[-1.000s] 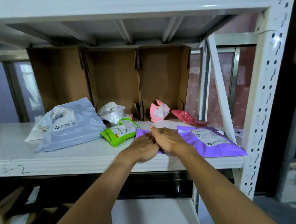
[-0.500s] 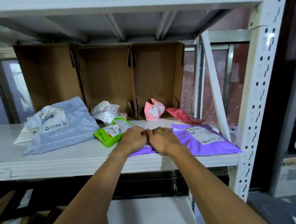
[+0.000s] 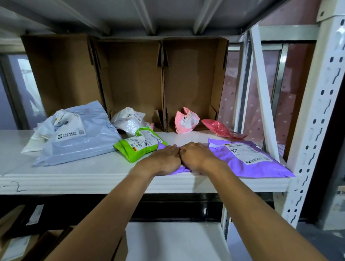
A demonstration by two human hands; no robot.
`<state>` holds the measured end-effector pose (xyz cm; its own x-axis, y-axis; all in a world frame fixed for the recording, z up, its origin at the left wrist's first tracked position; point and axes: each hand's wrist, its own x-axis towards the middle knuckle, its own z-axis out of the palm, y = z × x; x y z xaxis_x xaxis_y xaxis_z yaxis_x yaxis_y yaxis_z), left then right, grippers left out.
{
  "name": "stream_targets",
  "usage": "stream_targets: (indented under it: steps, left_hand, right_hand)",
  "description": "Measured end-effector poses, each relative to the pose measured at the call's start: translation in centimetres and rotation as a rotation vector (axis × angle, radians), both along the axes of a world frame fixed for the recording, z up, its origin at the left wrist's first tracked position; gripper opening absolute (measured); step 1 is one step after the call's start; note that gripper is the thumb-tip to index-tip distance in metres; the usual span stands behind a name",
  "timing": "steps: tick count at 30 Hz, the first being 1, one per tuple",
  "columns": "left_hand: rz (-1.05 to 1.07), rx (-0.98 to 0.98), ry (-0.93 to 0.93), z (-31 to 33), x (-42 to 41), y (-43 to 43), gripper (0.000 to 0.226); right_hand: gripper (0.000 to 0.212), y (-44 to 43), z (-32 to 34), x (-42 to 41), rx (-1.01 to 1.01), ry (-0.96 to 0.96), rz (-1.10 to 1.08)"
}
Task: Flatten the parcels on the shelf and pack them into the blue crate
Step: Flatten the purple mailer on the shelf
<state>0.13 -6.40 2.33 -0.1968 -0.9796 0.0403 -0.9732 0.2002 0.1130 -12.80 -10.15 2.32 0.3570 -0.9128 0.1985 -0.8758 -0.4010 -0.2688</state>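
Two hands, left hand (image 3: 164,157) and right hand (image 3: 199,157), press one purple parcel (image 3: 260,168).

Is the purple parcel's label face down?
No, the white label faces up on top of the purple parcel.

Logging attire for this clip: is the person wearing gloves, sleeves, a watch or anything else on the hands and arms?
Nothing worn is visible. The left hand and right hand are bare, with no gloves, and no ring shows on the sides in view. The left forearm and right forearm are uncovered down to the frame's bottom edge: no sleeve, cuff, watch, bracelet or strap appears.
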Motion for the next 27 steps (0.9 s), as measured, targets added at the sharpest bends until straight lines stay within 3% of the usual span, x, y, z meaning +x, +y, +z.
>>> stream_targets:
  steps: [8, 12, 18, 21, 24, 27]
  left_hand:
    - [0.093, 0.039, 0.042, -0.5, 0.0, -0.7, 0.059]
    - [0.121, 0.035, 0.039, -0.7, 0.2, -1.0, 0.06]
    - [0.067, 0.02, -0.121, -0.7, 0.0, -0.5, 0.062]
    - [0.064, 0.01, -0.122, -0.7, 0.2, -0.5, 0.062]
    - [0.069, 0.002, -0.132, -1.0, 0.4, -1.0, 0.076]
    - [0.052, -0.014, -0.187, -0.8, 0.2, -0.6, 0.06]
  right_hand:
    - [0.043, -0.9, 0.9, 0.1, 0.131, 0.106, 0.021]
    - [0.033, -0.9, 1.2, 0.1, 0.137, 0.055, 0.024]
    - [0.035, 2.0, 0.6, -0.2, -0.048, 0.153, 0.042]
    - [0.046, 3.6, -0.3, -1.1, -0.112, 0.173, 0.07]
    - [0.069, 4.7, -1.5, -1.8, -0.125, 0.118, 0.104]
    - [0.101, 6.3, -2.6, -2.3, -0.205, 0.151, 0.101]
